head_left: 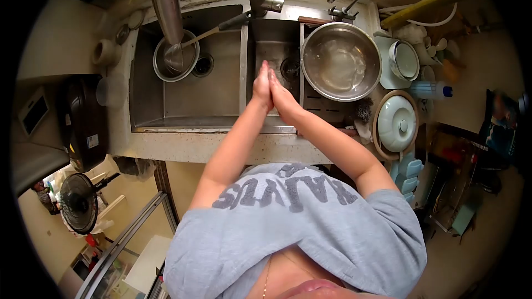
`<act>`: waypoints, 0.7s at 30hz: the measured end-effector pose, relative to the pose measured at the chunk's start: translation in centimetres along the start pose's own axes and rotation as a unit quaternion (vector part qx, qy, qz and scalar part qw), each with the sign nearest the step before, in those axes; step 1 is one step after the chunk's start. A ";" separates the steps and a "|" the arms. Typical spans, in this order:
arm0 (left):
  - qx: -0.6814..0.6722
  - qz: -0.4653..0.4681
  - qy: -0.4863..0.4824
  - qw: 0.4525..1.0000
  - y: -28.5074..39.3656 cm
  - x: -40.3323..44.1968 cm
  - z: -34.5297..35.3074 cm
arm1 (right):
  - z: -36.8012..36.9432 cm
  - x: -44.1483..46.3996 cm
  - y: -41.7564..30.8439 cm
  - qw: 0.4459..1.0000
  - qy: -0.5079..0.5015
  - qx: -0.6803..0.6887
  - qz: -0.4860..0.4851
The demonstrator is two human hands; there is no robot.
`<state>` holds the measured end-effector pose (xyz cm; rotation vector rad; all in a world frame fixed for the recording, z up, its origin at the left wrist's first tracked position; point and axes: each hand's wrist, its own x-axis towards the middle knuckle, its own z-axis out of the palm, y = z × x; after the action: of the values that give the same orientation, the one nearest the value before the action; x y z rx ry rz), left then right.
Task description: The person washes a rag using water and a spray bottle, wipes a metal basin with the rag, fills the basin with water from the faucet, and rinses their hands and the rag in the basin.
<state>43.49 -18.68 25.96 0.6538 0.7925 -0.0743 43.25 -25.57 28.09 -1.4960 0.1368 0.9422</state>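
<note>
My left hand (262, 86) and my right hand (281, 93) are pressed palm to palm above the narrow middle basin (271, 50) of a steel sink. Their fingers are stretched out straight, pointing at the faucet (264, 3) behind. Nothing shows between the palms, though the inner sides are hidden. Just right of my fingertips is the dark drain (289, 68). A large steel bowl (341, 97) holding clear water stands to the right. In the left basin (224, 86) sits a smaller steel pot (167, 77), with a black-handled utensil (235, 20) leaning across its rim.
A thick metal cylinder (164, 5) hangs over the pot. On the right counter are stacked white bowls (406, 60), a lidded pale dish (397, 123), a blue-capped bottle (435, 89) and a scouring pad (363, 109). A curved tap (350, 1) rises behind the bowl.
</note>
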 end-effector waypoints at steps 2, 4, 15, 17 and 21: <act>0.021 -0.015 -0.037 0.999 -0.7 -1.3 1.1 | -2.1 4.3 2.6 0.996 -0.001 0.081 -0.036; 0.062 0.070 -0.129 0.987 -3.1 -1.9 1.8 | -3.7 4.6 0.2 0.979 0.061 0.196 -0.021; -0.150 -0.141 -0.115 0.972 -3.0 7.2 -2.8 | -16.0 7.4 1.4 0.948 0.274 0.163 -0.002; -0.166 -0.143 -0.107 0.970 -3.6 8.3 -2.6 | -14.4 5.8 0.1 0.960 0.067 0.271 0.005; -0.132 -0.093 -0.127 0.979 -4.4 9.3 -2.2 | -10.7 2.2 -4.1 0.988 0.049 0.148 -0.017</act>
<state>47.40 -19.34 16.25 0.3098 0.6007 -0.2153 52.12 -33.22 28.50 -1.2642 0.3087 0.7826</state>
